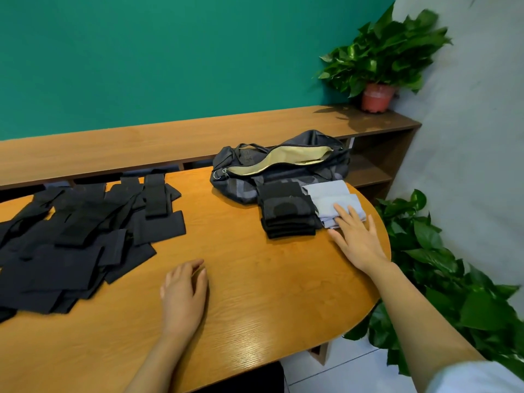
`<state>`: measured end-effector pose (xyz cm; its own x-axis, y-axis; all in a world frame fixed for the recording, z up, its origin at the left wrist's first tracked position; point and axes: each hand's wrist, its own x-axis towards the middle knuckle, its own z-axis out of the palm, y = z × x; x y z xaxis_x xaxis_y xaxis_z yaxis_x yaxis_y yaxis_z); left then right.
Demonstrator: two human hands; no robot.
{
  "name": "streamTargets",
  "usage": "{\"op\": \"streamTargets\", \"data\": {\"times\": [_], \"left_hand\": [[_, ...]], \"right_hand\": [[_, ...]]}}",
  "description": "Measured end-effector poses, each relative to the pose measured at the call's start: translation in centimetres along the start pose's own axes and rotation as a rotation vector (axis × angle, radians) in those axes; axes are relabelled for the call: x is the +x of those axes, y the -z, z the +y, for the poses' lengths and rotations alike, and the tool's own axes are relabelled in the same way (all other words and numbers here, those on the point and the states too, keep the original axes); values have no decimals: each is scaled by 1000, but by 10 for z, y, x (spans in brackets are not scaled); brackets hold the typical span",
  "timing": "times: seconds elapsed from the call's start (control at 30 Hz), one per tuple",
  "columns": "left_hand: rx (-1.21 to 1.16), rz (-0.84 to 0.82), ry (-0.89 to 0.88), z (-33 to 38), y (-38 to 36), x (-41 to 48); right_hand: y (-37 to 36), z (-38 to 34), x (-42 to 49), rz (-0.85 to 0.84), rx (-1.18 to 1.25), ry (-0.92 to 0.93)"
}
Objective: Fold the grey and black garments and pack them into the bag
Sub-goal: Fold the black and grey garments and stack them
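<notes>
A dark duffel bag (283, 171) lies at the back of the wooden table (255, 279), its zip open on a tan lining. In front of it stands a stack of folded black garments (286, 214), and folded grey garments (331, 199) lie to its right. My right hand (357, 236) reaches to the grey stack with straight fingers, fingertips touching its near edge. My left hand (184, 293) rests on the bare table nearer me, fingers relaxed, holding nothing. A spread of unfolded black garments (79, 236) covers the table's left part.
A long wooden shelf (170, 143) runs behind the table under a green wall. A potted plant (380, 66) stands on its right end. More leafy plants (453, 279) grow beside the table's rounded right edge.
</notes>
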<state>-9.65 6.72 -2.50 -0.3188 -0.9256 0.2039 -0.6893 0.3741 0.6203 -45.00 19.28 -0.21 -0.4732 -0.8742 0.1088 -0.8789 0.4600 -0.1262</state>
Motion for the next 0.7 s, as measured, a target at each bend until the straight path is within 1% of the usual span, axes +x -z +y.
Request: {"op": "streamTargets", "data": {"times": [0.13,0.27,0.37,0.5,0.6,0.7], "left_hand": [[-10,25,-21,-1,-2,-1],[-20,23,-15,0,-1,-1],[-60,30,-2,1,0,-2],[-218,1,74,2,8,3],[-288,-44,95,-3,24,7],[-275,-34,69,-18,48,7]], "right_hand": [[7,-6,0,114,217,-32],[21,-23,-7,186,228,-16],[34,-45,-16,247,232,46],[44,-89,-29,296,260,164],[44,-128,-34,286,243,247],[36,-170,-40,249,245,331]]}}
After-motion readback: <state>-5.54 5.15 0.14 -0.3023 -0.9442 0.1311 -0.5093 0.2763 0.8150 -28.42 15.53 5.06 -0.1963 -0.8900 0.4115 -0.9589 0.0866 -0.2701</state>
